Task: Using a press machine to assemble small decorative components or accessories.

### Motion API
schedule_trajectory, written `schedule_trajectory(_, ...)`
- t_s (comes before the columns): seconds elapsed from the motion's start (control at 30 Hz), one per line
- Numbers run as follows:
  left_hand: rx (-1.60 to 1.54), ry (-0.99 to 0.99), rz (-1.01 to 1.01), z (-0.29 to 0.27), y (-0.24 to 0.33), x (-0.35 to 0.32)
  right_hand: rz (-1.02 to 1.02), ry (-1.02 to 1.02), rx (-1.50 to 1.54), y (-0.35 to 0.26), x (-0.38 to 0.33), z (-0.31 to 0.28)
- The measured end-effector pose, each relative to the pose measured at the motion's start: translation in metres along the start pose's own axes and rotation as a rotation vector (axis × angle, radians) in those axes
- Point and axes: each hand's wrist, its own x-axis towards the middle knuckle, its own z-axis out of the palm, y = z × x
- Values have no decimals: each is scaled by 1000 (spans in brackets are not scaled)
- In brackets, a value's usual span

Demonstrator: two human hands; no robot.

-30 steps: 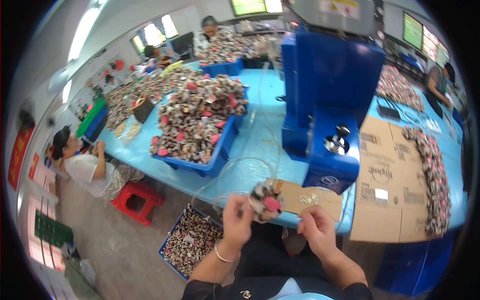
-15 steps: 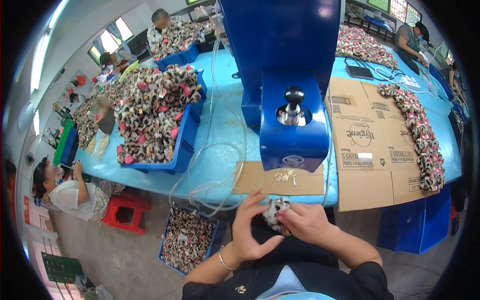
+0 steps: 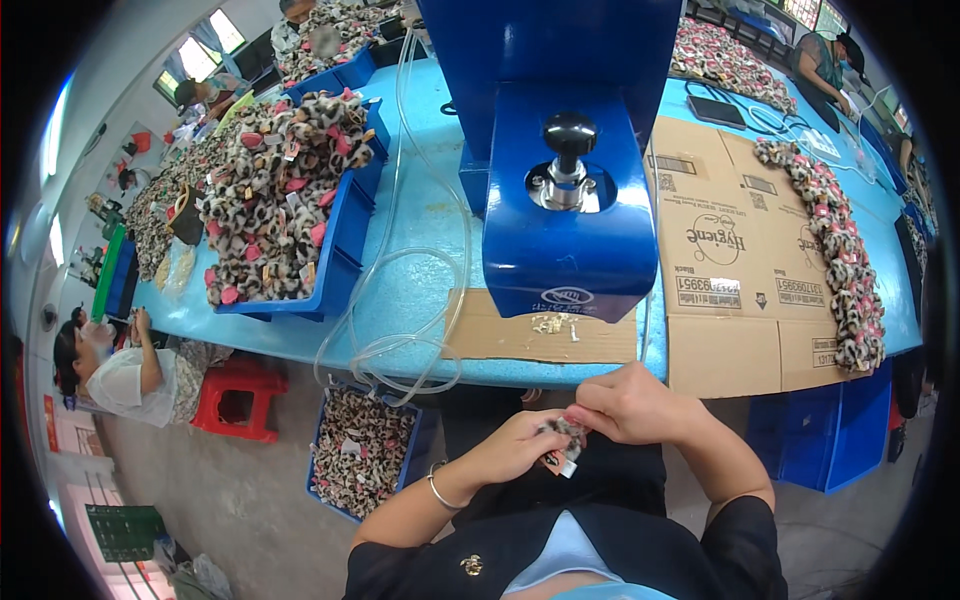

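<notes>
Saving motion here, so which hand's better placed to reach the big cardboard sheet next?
Probably your right: the right hand sits nearer the big cardboard sheet, which lies to your right, though it pinches the plush piece. The left hand, also holding that piece, is farther away.

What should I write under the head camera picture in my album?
Left hand and right hand hold a fuzzy spotted piece near a blue machine.

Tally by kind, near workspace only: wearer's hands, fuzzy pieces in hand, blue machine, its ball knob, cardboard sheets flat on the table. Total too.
Wearer's hands: 2 (left hand, right hand)
Held fuzzy piece: 1
Blue machine: 1
Black ball knob: 1
Cardboard sheets: 2 (large sheet, small sheet)
Total: 7
</notes>
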Motion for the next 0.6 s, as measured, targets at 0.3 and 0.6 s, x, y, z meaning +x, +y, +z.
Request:
schedule_trajectory(0.3, -218, 172, 141, 8, -7, 1, 148, -79, 270, 16, 15, 6)
schedule_trajectory(0.6, -370, 271, 121, -4, 9, 0, -73, 297, -223, -8, 14, 8)
